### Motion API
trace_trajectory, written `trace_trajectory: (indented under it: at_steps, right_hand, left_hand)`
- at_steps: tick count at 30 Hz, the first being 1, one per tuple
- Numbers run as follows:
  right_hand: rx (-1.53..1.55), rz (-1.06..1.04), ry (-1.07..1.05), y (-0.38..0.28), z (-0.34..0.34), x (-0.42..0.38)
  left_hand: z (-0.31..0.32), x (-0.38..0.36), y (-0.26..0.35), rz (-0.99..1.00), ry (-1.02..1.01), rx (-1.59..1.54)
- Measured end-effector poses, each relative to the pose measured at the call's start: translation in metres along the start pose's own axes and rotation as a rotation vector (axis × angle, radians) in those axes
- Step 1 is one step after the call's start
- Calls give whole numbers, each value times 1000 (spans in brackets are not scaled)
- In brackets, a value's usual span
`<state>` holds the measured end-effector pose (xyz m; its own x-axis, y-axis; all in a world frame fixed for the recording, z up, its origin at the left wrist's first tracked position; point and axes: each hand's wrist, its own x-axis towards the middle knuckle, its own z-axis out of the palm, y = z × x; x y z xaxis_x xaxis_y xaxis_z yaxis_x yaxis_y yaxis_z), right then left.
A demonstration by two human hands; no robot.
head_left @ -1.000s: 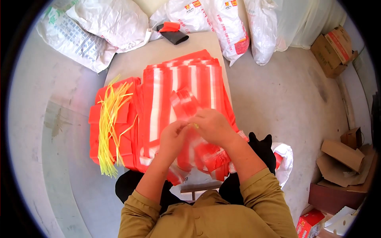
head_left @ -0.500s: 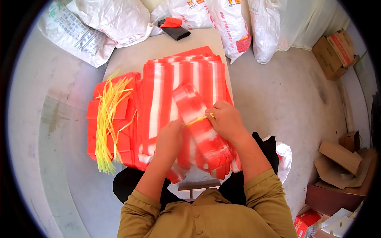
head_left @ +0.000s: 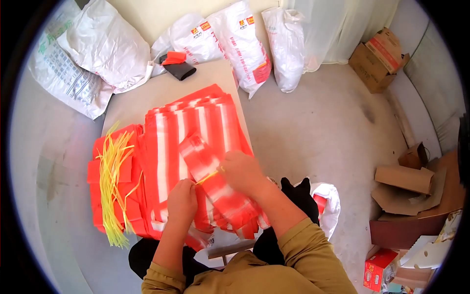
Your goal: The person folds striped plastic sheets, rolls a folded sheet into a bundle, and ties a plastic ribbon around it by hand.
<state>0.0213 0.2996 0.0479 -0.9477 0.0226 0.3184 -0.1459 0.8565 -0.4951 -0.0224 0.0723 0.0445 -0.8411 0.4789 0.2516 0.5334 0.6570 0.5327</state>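
A folded bundle of red-and-white plastic bags [head_left: 223, 193] lies slantwise on a wide stack of red-and-white striped bags [head_left: 169, 130]. Across its middle runs a yellow strip [head_left: 207, 177]. My left hand [head_left: 181, 200] is closed at the strip's left end, beside the bundle. On the other side, my right hand [head_left: 241, 171] pinches the strip near the bundle's right edge, partly covering the bundle. To the left, loose yellow strips [head_left: 115, 183] lie over folded red bags [head_left: 93, 169].
The table [head_left: 129, 108] carries a black item with a red piece on it [head_left: 180, 68] at its far end. White sacks [head_left: 242, 46] stand behind it. A white bag [head_left: 330, 203] sits by my right knee. Cardboard boxes [head_left: 374, 61] are on the right.
The view has swung rightward, so the table and stack appear farther left and lower. Both hands remain at the yellow strip around the bundle.
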Motion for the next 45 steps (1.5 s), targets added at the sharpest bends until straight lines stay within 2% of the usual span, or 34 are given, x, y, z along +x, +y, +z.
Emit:
trace_trajectory:
  at_steps: [5,8,11,17,20,23,27,32,35,39,42,45]
  right_hand:
    - [91,80,-22,3,9,2]
    - [98,45,-13,9,11,0]
    - [211,299,-57,-14,-13,5]
    - [268,252,-110,-7,-12,8]
    - [254,154,-34,6,5,4]
    - [192,170,8,5,10,4]
    - [401,209,10,-9,-3,8]
    - [722,253,-116,-18,8,10]
    - [681,215,-248,-20,12,12]
    - [675,233,-296,-25,8,14]
    - [640,194,-298,-23,12,13]
    - [575,108,-278,-24,12,8]
  left_hand:
    - [0,-1,-3,13,-13,56]
    - [-2,0,-1,25,0,87]
    - [-2,0,-1,11,-14,131]
    - [-2,-2,-1,-5,-36,167]
    - [-2,-3,-3,-8,-58,205]
    - [-3,-4,-4,13,-47,209]
    - [-2,-5,-1,32,-51,157]
    - [-4,-7,12,-47,-111,24]
    - [-2,-7,14,-81,-109,-56]
    - [0,-12,8,-103,-107,-178]
    - [-7,-11,8,-560,-267,-772]
    - [-23,-3,24,-675,-283,-1029]
